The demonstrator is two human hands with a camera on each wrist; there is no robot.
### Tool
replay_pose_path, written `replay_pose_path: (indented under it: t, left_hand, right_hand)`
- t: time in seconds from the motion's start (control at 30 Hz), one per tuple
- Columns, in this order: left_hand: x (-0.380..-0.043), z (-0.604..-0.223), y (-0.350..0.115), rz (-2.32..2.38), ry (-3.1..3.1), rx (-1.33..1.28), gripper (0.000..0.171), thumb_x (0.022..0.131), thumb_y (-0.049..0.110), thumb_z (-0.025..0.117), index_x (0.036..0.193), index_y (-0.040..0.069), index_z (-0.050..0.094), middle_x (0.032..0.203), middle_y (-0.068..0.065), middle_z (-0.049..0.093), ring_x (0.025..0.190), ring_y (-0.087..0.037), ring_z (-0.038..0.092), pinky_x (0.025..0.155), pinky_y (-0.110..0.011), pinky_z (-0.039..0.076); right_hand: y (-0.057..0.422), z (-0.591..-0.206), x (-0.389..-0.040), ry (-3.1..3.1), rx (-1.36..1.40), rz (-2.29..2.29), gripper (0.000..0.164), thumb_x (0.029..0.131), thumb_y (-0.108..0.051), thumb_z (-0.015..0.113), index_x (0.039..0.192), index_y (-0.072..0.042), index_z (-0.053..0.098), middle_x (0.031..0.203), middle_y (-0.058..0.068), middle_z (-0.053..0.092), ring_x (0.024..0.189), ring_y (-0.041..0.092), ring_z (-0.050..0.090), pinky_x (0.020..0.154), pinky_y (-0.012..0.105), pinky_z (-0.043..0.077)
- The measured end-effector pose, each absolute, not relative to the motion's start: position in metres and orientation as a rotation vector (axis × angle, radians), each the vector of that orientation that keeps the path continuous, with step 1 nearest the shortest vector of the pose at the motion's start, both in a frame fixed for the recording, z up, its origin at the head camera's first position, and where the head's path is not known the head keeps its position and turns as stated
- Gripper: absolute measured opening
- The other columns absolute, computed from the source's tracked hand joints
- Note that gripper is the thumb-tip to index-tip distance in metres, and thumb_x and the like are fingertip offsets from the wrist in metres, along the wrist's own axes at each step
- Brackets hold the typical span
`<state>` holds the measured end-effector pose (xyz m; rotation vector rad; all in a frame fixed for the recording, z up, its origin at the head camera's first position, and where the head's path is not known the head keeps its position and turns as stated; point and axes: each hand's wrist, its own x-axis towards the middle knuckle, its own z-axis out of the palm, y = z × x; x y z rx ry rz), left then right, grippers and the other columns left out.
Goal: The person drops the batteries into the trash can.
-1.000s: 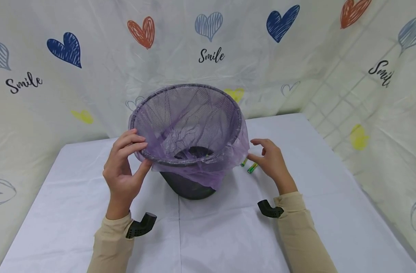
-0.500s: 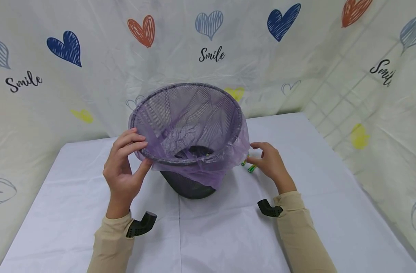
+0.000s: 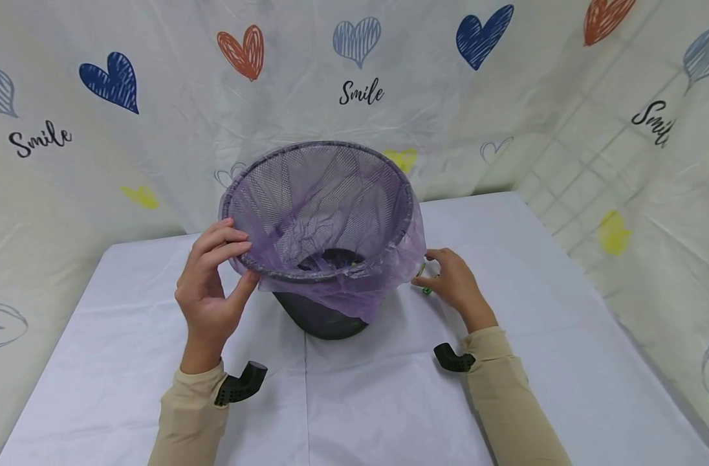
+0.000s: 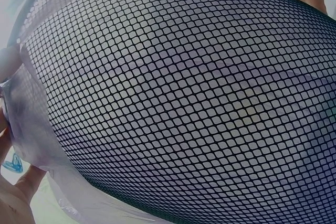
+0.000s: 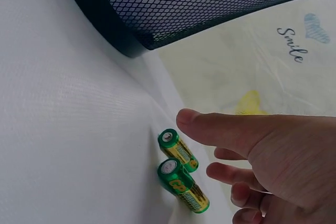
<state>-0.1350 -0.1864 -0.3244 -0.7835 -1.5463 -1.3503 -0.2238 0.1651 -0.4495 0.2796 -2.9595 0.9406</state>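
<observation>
Left hand (image 3: 210, 298) grips the rim (image 3: 310, 277) of a purple-lined mesh bin (image 3: 322, 318).
Right hand (image 3: 456, 281), grip apart, hangs just beside two green batteries (image 5: 185, 185) on the white surface (image 3: 366, 408) near the bin.

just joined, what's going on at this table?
A person's left hand holds the rim of a round black mesh wastebasket, which is lined with a thin purple plastic bag folded over the edge. Their right hand is beside two green-and-gold cylindrical batteries to the right of the basket, its thumb close to them but holding neither. Both batteries lie on the white tablecloth.
</observation>
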Motion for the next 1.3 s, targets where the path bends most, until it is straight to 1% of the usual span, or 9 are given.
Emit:
replay_pose_path:
  t: [0.13, 0.57, 0.87, 1.3]
  left_hand:
    - [-0.135, -0.324, -0.186, -1.348, -1.55, -0.783, 0.03, 0.076, 0.01, 0.071, 0.089, -0.015, 0.062, 0.098, -0.022, 0.061, 0.11, -0.041, 0.051, 0.104, -0.047, 0.039]
    - [-0.137, -0.329, -0.19, -1.333, -1.574, -0.772, 0.03, 0.076, 0.012, 0.071, 0.09, -0.014, 0.062, 0.099, -0.022, 0.062, 0.112, -0.04, 0.051, 0.105, -0.047, 0.039]
    - [-0.139, -0.332, -0.192, -1.333, -1.579, -0.77, 0.031, 0.076, 0.012, 0.071, 0.09, -0.014, 0.062, 0.1, -0.022, 0.061, 0.112, -0.04, 0.051, 0.105, -0.046, 0.039]
    - [-0.134, -0.325, -0.187, -1.349, -1.566, -0.767, 0.029, 0.075, 0.01, 0.07, 0.089, -0.014, 0.062, 0.099, -0.022, 0.062, 0.111, -0.039, 0.051, 0.104, -0.046, 0.039]
  right_hand:
    - [0.164, -0.452, -0.224, -2.964, 0.259, 0.934, 0.061, 0.073, -0.032, 0.074, 0.122, -0.003, 0.053, 0.12, 0.016, 0.055, 0.116, 0.034, 0.048, 0.099, 0.049, 0.04]
    - [0.163, -0.458, -0.226, -2.931, 0.253, 0.931, 0.056, 0.071, -0.029, 0.076, 0.115, 0.001, 0.057, 0.118, 0.017, 0.057, 0.114, 0.035, 0.05, 0.098, 0.048, 0.041]
    - [0.162, -0.462, -0.227, -2.912, 0.262, 0.935, 0.055, 0.071, -0.025, 0.077, 0.115, 0.001, 0.058, 0.118, 0.019, 0.058, 0.112, 0.035, 0.052, 0.098, 0.049, 0.041]
    - [0.163, -0.464, -0.227, -2.92, 0.25, 0.936, 0.055, 0.071, -0.028, 0.076, 0.116, -0.001, 0.058, 0.117, 0.018, 0.057, 0.11, 0.034, 0.053, 0.096, 0.049, 0.043]
